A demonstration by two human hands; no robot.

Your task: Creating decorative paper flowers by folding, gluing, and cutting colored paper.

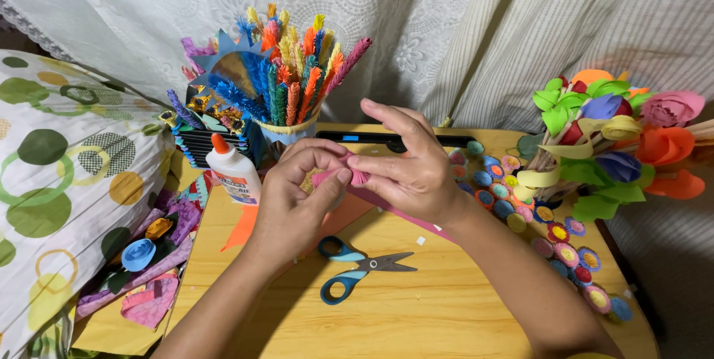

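**A pink fringe roll is half made**

Head view: a small pink fringed roll (357, 175) is pinched between the left hand (297, 195) and right hand (405, 169), above the table's (416, 314) middle. Many finished paper rolls (520, 210) are lined along the right edge; pink strip is left unrolled.

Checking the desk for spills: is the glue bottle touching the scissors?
Apart. The head view shows the glue bottle standing far from the scissors, bare table between.

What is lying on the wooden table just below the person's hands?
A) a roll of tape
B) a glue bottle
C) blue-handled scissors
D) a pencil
C: the blue-handled scissors lie flat on the wooden table just below the left hand and right hand, which pinch a pink paper strip.
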